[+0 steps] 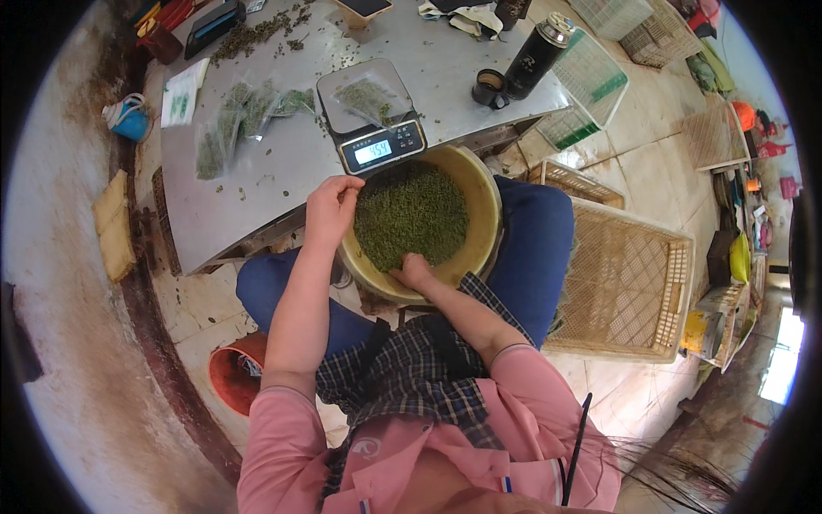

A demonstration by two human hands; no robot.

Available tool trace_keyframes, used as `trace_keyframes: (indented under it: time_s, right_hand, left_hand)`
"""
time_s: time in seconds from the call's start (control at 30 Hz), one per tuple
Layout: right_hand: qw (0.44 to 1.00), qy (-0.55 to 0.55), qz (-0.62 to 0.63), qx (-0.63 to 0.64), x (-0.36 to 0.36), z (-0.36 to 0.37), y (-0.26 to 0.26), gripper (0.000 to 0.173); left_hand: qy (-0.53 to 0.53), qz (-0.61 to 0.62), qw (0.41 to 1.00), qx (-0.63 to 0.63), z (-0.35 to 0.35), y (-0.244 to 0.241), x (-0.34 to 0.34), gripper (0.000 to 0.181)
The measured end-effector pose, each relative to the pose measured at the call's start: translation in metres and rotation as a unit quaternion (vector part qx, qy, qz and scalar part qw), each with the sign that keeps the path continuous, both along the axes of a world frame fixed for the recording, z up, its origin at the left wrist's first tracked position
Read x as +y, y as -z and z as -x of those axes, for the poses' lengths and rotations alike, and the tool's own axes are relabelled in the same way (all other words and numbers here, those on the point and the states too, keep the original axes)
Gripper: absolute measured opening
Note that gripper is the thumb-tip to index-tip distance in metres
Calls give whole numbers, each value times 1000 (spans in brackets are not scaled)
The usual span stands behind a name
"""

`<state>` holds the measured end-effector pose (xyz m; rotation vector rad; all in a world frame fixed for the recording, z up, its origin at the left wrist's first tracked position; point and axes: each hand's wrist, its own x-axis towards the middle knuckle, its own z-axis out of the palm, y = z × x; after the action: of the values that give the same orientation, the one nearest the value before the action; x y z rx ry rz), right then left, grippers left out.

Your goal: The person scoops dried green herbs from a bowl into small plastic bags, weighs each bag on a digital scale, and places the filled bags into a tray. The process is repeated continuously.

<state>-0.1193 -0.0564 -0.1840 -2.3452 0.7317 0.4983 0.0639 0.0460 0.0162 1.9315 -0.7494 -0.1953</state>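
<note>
A yellow round tub (483, 212) sits between my knees, partly filled with small green berries (411, 212) that look like green peppercorns. My right hand (414, 273) reaches over the near rim, its fingertips down among the berries and hidden. Over the tub's left side, my left hand (334, 205) has its fingers drawn together just below the scale's front corner; nothing shows in them. On the table edge stands a digital kitchen scale (383, 157) with lit digits. A clear plastic bag of green berries (366, 99) lies on its pan.
Several filled clear bags (247, 112) lie on the metal table (289, 180), left of the scale. Loose berries (257, 35) are heaped behind. A black thermos (538, 56) and cup (490, 88) stand right. A plastic crate (626, 283) is beside my right knee, a red bucket (234, 372) at left.
</note>
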Motion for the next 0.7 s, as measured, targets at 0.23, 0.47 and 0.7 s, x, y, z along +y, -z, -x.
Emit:
trace_keyframes:
  time_s: [0.23,0.47,0.7]
  right_hand:
    - [994,11,-75,-80,-22,-3,-32,20]
    - [985,75,-85,-134,-43,-13,-126,20]
    - [914,133,-9,-383,-76,-84,-251,18]
  left_hand:
    - [10,10,995,98,-4,-11,-3,18]
    - [22,7,990,139,-2,-11,1,18]
    - [26,15,994,104,-2,-8,2,17]
